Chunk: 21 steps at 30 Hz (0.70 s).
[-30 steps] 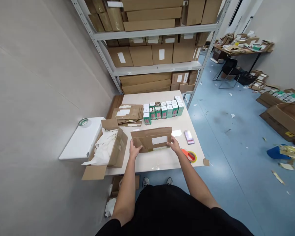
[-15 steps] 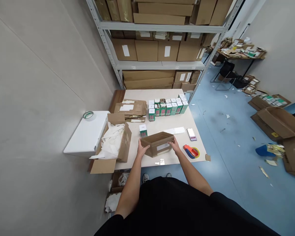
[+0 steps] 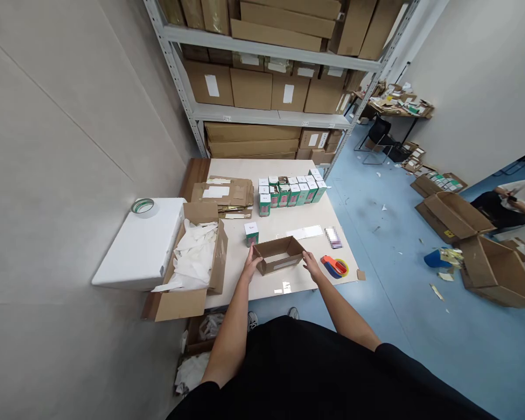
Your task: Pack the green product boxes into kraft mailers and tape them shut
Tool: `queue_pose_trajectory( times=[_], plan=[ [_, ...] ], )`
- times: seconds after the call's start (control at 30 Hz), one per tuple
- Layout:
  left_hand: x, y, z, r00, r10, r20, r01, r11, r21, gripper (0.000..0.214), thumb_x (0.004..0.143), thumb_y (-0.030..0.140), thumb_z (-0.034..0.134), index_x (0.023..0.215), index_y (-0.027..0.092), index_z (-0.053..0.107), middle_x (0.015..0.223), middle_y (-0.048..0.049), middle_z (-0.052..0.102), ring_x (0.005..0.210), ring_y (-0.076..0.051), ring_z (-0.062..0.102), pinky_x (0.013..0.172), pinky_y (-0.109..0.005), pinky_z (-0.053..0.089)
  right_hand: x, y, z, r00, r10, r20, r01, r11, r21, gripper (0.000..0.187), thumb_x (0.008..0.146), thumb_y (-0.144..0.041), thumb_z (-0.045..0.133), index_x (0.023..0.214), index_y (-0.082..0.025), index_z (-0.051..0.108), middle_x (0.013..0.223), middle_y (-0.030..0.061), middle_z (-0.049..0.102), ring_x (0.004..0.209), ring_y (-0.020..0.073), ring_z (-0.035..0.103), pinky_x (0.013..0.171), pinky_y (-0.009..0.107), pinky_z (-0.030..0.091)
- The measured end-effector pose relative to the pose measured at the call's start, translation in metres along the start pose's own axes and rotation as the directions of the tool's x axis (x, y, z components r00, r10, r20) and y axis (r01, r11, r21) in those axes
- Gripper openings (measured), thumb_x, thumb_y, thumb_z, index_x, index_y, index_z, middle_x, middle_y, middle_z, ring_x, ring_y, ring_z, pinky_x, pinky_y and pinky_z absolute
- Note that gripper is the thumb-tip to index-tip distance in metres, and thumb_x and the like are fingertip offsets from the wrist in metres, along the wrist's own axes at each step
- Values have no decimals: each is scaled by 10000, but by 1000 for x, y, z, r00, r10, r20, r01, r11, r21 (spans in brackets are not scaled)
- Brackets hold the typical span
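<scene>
An open-topped, shallow cardboard box (image 3: pixel 271 266) is between my hands at the near side of the table, and its inside faces up toward me. My left hand (image 3: pixel 249 267) grips its left end, thumb over the near corner. At the right end, my right hand (image 3: pixel 310 265) holds the edge with its fingers partly hidden. Just behind my left hand stands a small green-and-white box (image 3: pixel 251 234). Right of my right hand lies an orange, blue and yellow tape dispenser (image 3: pixel 335 266). A white strip (image 3: pixel 305 232) lies behind the cardboard box.
Rows of green-and-white boxes (image 3: pixel 289 192) stand at the table's back, beside flattened cardboard (image 3: pixel 223 191). A carton with white paper (image 3: pixel 196 251) sits left, near a white block bearing a tape roll (image 3: pixel 142 205). Shelving (image 3: pixel 262 115) rises behind. A person (image 3: pixel 507 204) is far right.
The cardboard box has tipped back from its tilt, so its open inside shows more and its labelled side less. My view has turned to the right, bringing a person into sight.
</scene>
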State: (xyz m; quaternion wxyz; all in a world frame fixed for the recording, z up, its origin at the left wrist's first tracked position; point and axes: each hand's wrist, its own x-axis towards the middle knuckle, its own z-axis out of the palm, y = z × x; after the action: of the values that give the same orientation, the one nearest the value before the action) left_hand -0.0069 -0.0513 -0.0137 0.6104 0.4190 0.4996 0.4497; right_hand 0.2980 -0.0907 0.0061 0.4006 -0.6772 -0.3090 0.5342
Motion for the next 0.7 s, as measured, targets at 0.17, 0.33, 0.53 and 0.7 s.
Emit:
queue_pose_trajectory(
  times=[0.17,0.33,0.53,0.7],
  plan=[
    [3,8,-3,998,-6,68,5,1000,15,939,795,235,672,1648,285,282,1625,-61,440,1541,-241,334,1244,-375,282,-5,1,6,995,-86,-57,77,988,-131,535,842,-610,573,1259,-276,598,1288,82,671,1144,241,628,920,360,518],
    [13,15,-14,987,-75,140,74,997,12,965,764,235,739,1635,282,326,1618,-92,448,1521,-284,371,1208,-394,346,-9,-4,9,993,-121,-8,118,975,-189,505,830,-493,560,1285,-287,633,1089,39,723,1006,237,652,904,363,512],
    [23,15,-26,973,-78,215,76,997,15,1020,721,350,864,1611,318,367,1675,-90,350,1525,-287,366,1213,-397,348,-12,3,23,990,-133,42,139,969,-203,469,786,-432,635,1216,-282,746,1252,69,704,1172,276,637,1041,414,491],
    [30,9,-18,990,-98,106,83,988,134,1186,555,379,995,1579,255,410,1627,-178,401,1519,-348,357,1215,-463,337,-11,5,21,985,-150,91,165,967,-192,429,820,-460,675,1211,-308,764,1385,53,669,1336,287,571,1176,474,397]
  ],
)
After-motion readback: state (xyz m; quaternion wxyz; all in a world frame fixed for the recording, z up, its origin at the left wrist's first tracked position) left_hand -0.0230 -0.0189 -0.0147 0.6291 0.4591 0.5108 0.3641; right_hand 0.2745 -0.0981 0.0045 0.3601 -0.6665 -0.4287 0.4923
